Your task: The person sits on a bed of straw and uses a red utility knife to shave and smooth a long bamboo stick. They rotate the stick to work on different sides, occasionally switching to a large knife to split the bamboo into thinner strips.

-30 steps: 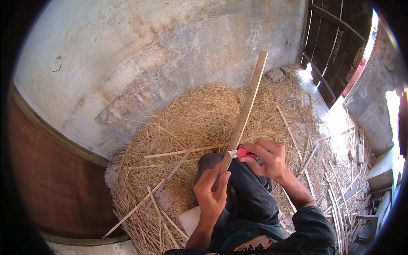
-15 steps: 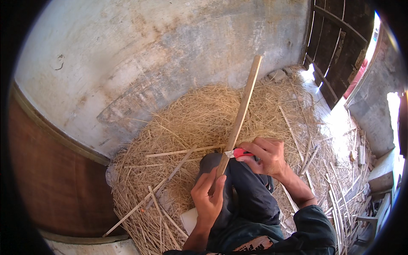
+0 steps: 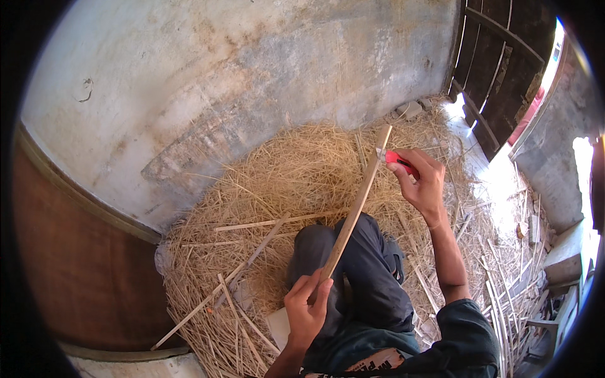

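Observation:
My left hand (image 3: 307, 307) grips the near end of a long pale bamboo strip (image 3: 354, 211) that slants up and away over my dark-trousered knee (image 3: 353, 264). My right hand (image 3: 421, 181) is stretched out near the strip's far end and holds a red-handled knife (image 3: 397, 158), whose blade touches the strip close to its tip. A heap of thin straw-coloured shavings (image 3: 283, 183) lies on the ground under and around the strip.
A stained plaster wall (image 3: 220, 82) rises behind the heap. Loose bamboo strips (image 3: 252, 252) lie on the shavings at left, more sticks (image 3: 504, 296) lie at right. A dark wooden door (image 3: 504, 69) stands at the upper right and a brown curved surface (image 3: 75, 264) at left.
My right hand has run the knife from near my knee up along the strip to its far end. The strip has tilted lower. My left hand has kept its grip.

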